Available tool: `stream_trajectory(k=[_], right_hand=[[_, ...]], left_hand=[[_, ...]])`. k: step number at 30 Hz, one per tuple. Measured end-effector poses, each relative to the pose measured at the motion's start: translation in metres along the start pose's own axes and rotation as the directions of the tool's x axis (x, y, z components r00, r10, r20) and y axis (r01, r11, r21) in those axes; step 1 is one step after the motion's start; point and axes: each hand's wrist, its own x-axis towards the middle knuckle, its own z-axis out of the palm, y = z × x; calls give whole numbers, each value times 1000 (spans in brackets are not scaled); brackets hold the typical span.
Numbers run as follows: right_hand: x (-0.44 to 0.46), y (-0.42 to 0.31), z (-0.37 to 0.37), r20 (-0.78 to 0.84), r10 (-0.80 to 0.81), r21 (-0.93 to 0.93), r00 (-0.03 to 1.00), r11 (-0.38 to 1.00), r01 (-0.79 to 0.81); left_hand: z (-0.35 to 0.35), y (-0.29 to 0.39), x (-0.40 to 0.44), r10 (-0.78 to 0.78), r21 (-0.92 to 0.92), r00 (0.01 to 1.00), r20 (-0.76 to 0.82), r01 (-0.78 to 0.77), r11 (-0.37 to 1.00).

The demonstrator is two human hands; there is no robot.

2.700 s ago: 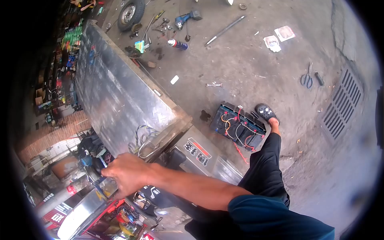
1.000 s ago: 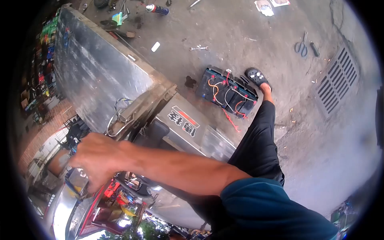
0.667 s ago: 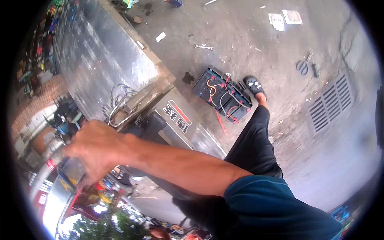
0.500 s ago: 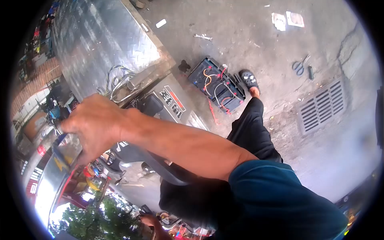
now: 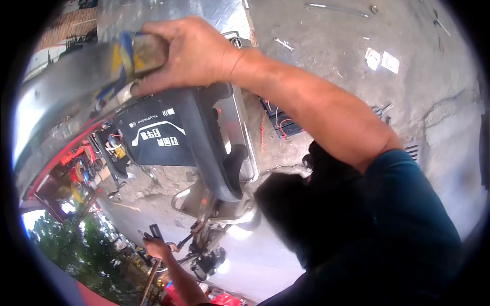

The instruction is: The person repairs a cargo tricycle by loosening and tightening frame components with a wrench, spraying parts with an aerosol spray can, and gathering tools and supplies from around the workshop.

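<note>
My right hand (image 5: pixel 196 53) reaches across the upper view, fingers closed round the end of a wide silvery panel (image 5: pixel 66 76) with a red lower edge. A blue and yellow band (image 5: pixel 125 56) is wrapped on that panel beside my fingers. Below my wrist is a black vehicle seat (image 5: pixel 158 137) with white lettering. Farther off, at the lower left, my left hand (image 5: pixel 155 248) is closed round a handlebar (image 5: pixel 155 232) with a black grip. Part of its fingers is hard to make out.
On the floor lie a black battery pack (image 5: pixel 286 127) with coloured wires, partly behind my arm, a wrench (image 5: pixel 284 44) and paper scraps (image 5: pixel 390 62). A metal checker-plate bed (image 5: pixel 204 13) stands at the top. A drain grate (image 5: pixel 412 151) shows at right.
The view has swung, so the panel and my right hand sit higher and more to the right. More of the seat and handlebar shows, and the battery pack is now partly covered by my arm.
</note>
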Motion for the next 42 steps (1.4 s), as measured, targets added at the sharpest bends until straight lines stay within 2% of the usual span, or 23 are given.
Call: stream_trajectory(k=[1,4,5,6,9,10,11,13,15,16,17,18,19,21,23,25,26,30,31,32,34,37,42], right_hand=[[0,4,3,-2,-22,131,1000,991,22],[0,-18,-12,111,87,-55,990,995,-82],[-2,-32,-16,243,98,345,965,921,-180],[-1,-21,-9,225,70,471,972,865,-172],[4,-12,-4,167,20,375,986,923,-82],[5,-9,-4,191,34,385,981,917,-107],[0,-11,-1,209,55,402,976,905,-137],[-5,-14,3,186,27,422,982,901,-105],[1,-18,-8,258,66,449,964,875,-180],[3,-20,-13,352,120,456,928,844,-282],[4,-35,-29,330,138,282,934,930,-237],[4,-51,-43,309,150,96,939,978,-188],[3,-44,-53,292,60,-115,954,993,-27],[-15,-22,-79,250,-159,-326,955,915,238],[-48,1,-138,159,-130,-357,979,917,180],[-97,35,-219,104,308,-317,946,912,-262],[-131,68,-267,44,506,-349,861,815,-462],[-223,102,-493,-169,780,-535,602,440,-721],[-261,116,-559,-150,662,-569,734,549,-611],[-276,110,-605,-294,687,-659,665,359,-661],[-299,95,-712,-220,784,-757,581,238,-608],[-233,60,-765,-457,814,-688,359,-67,-723],[-168,99,-803,-259,785,-759,562,195,-622]], left_hand=[[7,0,-1,-23,-6,1000,-7,23,1000],[1,3,-9,-43,-100,997,-62,36,994],[5,1,-8,-59,-142,995,-79,47,989],[2,4,-11,-69,-163,993,-100,53,985],[-21,14,-35,-55,-130,987,-152,36,991],[-15,9,-46,-2,-148,942,-335,-50,988],[-29,16,-75,-53,-316,963,-264,-35,948],[-44,37,-135,-176,-776,976,-128,12,631],[-28,63,-201,-88,-947,992,-93,-61,316],[-38,82,-237,43,-930,988,-146,-151,334],[-74,106,-270,70,-940,969,238,211,268],[-57,123,-301,91,-930,980,174,134,342],[-51,133,-330,223,-880,862,455,396,263],[-45,165,-389,329,-875,856,399,248,415],[-77,199,-441,379,-851,789,483,320,417],[-105,224,-481,400,-773,701,591,349,530],[-116,232,-501,375,-676,566,734,553,488],[-156,276,-561,428,-683,557,712,407,607],[-161,297,-568,473,-716,563,678,358,599],[-181,326,-563,528,-761,587,614,263,593],[-245,375,-544,636,-827,602,483,74,557],[-313,432,-527,615,-868,647,452,157,472],[-382,473,-492,581,-835,646,496,170,524]])
